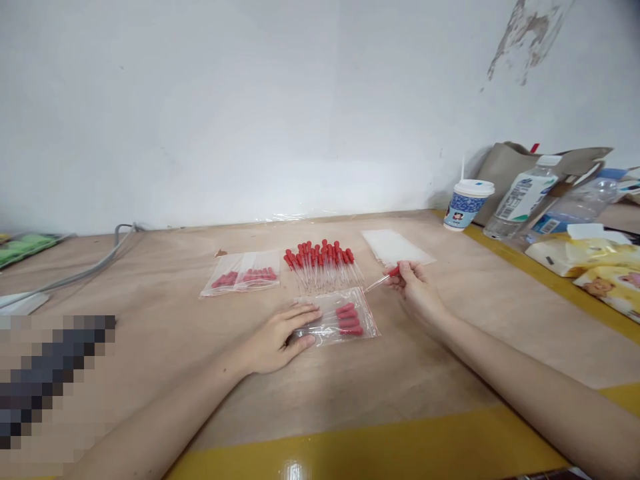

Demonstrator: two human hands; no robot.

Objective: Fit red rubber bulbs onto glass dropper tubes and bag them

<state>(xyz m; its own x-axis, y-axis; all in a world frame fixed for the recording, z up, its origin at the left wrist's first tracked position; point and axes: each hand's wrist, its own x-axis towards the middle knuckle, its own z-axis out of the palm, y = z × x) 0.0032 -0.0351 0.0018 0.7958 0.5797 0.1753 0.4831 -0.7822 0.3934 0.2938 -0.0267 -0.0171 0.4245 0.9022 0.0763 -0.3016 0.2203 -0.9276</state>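
My left hand (280,337) rests on the table and pinches the left edge of a clear plastic bag (367,313) that holds several red-bulbed droppers. My right hand (417,293) is closed on a single red-bulbed dropper (381,281), its glass tip pointing left toward the bag's top edge. A loose row of several more droppers (323,263) lies just behind the bag. Left of that row lie two filled bags of droppers (243,273). A stack of empty clear bags (397,248) lies behind my right hand.
A paper cup with a lid (467,203), plastic bottles (523,197), a brown paper bag (510,167) and yellow tissue packs (585,257) stand at the right. A grey cable (95,267) runs along the left. Yellow tape (380,450) marks the table's front edge.
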